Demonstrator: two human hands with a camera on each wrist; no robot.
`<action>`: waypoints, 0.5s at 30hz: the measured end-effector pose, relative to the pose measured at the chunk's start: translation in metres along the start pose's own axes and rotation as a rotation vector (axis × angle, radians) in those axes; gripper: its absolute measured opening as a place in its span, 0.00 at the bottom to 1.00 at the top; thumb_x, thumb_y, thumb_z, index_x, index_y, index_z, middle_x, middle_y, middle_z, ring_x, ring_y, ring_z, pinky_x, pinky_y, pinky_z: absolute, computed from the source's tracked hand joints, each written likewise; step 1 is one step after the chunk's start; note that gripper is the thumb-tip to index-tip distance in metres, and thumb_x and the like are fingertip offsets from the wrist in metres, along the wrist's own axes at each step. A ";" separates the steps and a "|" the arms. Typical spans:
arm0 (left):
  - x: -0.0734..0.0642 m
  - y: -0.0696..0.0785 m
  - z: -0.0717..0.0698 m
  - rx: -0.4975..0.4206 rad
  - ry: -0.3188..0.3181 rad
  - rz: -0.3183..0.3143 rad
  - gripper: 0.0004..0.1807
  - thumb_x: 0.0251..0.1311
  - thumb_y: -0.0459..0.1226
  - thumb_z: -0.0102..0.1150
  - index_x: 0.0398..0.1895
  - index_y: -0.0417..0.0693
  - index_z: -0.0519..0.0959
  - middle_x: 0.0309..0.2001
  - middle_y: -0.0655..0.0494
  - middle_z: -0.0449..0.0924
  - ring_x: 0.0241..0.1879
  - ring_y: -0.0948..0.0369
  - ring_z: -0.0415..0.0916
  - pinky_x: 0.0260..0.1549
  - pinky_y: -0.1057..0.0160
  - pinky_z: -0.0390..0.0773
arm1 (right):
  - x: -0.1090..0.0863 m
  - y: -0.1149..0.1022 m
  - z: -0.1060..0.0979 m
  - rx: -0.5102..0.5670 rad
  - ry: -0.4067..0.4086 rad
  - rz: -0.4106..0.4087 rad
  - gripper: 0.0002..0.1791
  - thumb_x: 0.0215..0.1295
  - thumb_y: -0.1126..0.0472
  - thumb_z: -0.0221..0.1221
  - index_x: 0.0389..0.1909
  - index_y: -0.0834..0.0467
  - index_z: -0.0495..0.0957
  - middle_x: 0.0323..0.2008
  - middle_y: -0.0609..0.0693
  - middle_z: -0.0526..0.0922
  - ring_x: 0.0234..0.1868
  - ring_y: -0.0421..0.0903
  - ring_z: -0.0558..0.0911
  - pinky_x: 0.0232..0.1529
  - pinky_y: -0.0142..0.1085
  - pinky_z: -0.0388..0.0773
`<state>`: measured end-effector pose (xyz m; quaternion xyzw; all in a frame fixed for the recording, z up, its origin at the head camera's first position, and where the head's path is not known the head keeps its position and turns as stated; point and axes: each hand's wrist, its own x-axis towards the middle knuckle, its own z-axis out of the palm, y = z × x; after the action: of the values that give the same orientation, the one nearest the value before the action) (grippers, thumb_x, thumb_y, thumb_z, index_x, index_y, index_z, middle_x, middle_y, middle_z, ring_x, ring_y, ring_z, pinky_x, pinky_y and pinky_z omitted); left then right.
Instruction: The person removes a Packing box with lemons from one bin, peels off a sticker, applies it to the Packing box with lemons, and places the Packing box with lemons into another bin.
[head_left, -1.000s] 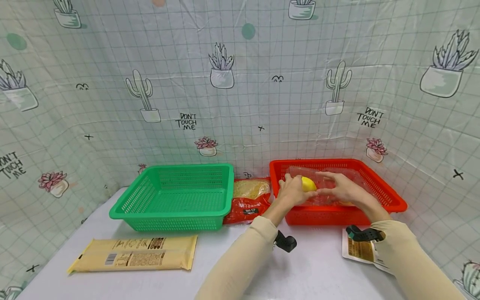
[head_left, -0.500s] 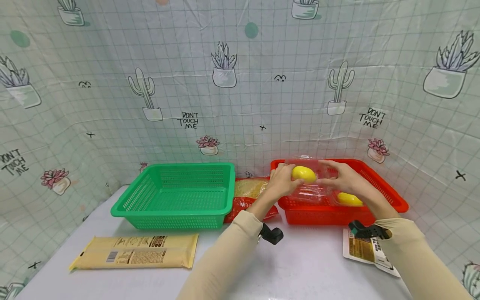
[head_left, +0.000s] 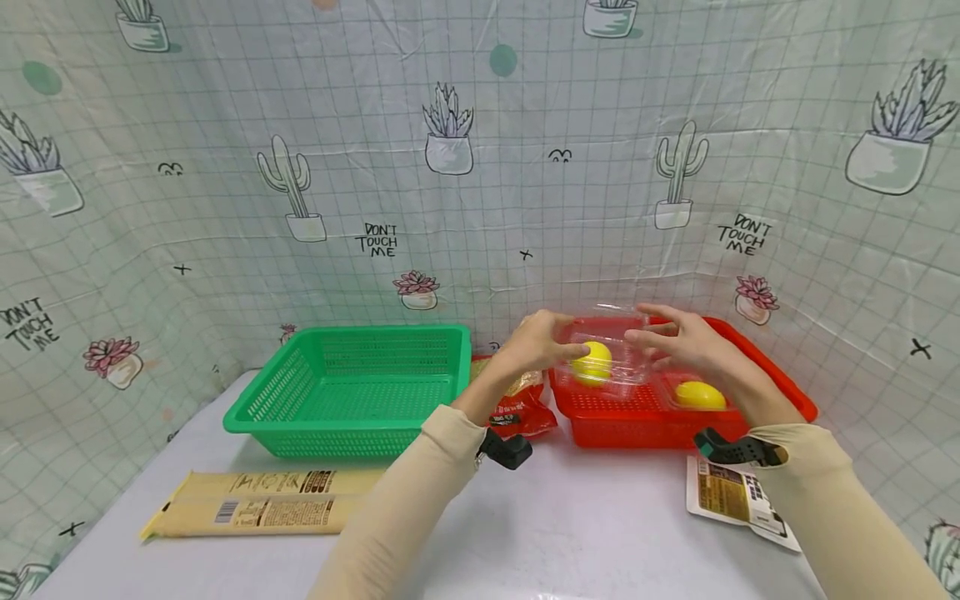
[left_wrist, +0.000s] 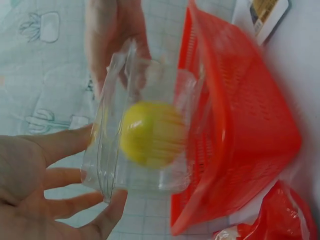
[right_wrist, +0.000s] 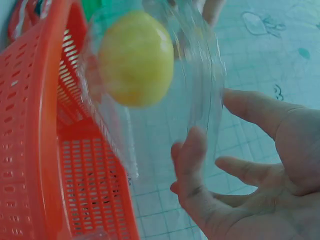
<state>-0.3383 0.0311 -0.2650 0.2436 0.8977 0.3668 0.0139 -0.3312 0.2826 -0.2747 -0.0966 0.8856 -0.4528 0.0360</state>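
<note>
One clear plastic box (head_left: 621,354) was held up between two bare hands over the left part of the red basket (head_left: 637,433), and whether its underside touched the basket could not be told. Inside the box, against the side nearer the left hand (head_left: 534,340), a yellow lemon (head_left: 592,364) was enclosed, slightly blurred in both wrist views. The box's rim was pinched by the left hand between a thumb and spread fingers, the grip kept only as wide as the thin edge. At the opposite edge, the rim was likewise taken between the thumb and fingers of the right hand (head_left: 693,342). A dark strap was worn on each wrist, below cream sleeves (head_left: 405,483). The red basket was set toward the far right corner of the white tabletop (head_left: 592,517), and in its front part a second lemon (head_left: 700,396) was contained in another clear box (head_left: 664,392). Near the far left corner, a green slotted basket (head_left: 345,442) was placed. Between the two baskets, a red food bag (head_left: 521,414) was laid, partly covered by the left arm. Toward the tabletop's left edge, in front of the green basket, a long beige packet (head_left: 255,504) was laid flat, its right end hidden by the sleeve. Near the right edge, a brown-and-white pouch (head_left: 723,490) was partly covered by the right arm.
</note>
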 end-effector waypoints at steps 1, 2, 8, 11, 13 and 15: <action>-0.002 -0.001 -0.004 -0.010 -0.013 0.007 0.32 0.61 0.44 0.66 0.67 0.46 0.71 0.66 0.50 0.74 0.55 0.55 0.74 0.45 0.63 0.80 | 0.001 -0.001 0.000 0.021 -0.003 0.005 0.49 0.65 0.40 0.60 0.79 0.51 0.45 0.68 0.70 0.64 0.41 0.47 0.83 0.45 0.38 0.84; -0.003 -0.001 -0.008 -0.022 -0.028 0.009 0.33 0.60 0.45 0.66 0.68 0.46 0.71 0.66 0.51 0.74 0.55 0.56 0.74 0.45 0.63 0.79 | 0.001 -0.002 0.000 0.043 -0.005 0.010 0.49 0.66 0.40 0.59 0.79 0.51 0.44 0.68 0.70 0.64 0.38 0.45 0.83 0.43 0.36 0.84; -0.012 -0.007 -0.026 -0.023 -0.104 0.053 0.35 0.58 0.46 0.69 0.68 0.48 0.71 0.53 0.52 0.81 0.27 0.64 0.65 0.27 0.71 0.68 | 0.003 -0.004 0.000 0.140 -0.007 0.023 0.47 0.68 0.41 0.57 0.79 0.52 0.44 0.63 0.66 0.69 0.26 0.40 0.82 0.32 0.30 0.82; -0.016 -0.010 -0.031 -0.016 -0.129 0.081 0.35 0.58 0.46 0.69 0.69 0.48 0.71 0.31 0.54 0.75 0.18 0.64 0.54 0.19 0.70 0.60 | 0.003 -0.005 0.002 0.156 -0.011 0.011 0.44 0.68 0.43 0.57 0.78 0.54 0.49 0.53 0.59 0.75 0.25 0.40 0.82 0.30 0.31 0.82; -0.019 -0.011 -0.034 -0.009 -0.145 0.095 0.35 0.58 0.45 0.68 0.69 0.48 0.70 0.23 0.56 0.64 0.18 0.64 0.55 0.18 0.70 0.59 | 0.002 -0.006 0.002 0.164 -0.016 0.006 0.43 0.69 0.43 0.57 0.77 0.56 0.51 0.46 0.54 0.76 0.25 0.40 0.82 0.30 0.31 0.82; -0.023 -0.013 -0.037 -0.010 -0.162 0.106 0.35 0.59 0.45 0.68 0.69 0.48 0.69 0.22 0.57 0.66 0.19 0.64 0.58 0.19 0.69 0.59 | 0.002 -0.006 0.003 0.169 -0.019 0.006 0.41 0.69 0.44 0.57 0.76 0.57 0.54 0.42 0.50 0.76 0.25 0.40 0.82 0.30 0.30 0.82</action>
<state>-0.3312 -0.0109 -0.2503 0.3197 0.8776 0.3508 0.0682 -0.3316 0.2760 -0.2716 -0.0952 0.8441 -0.5250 0.0539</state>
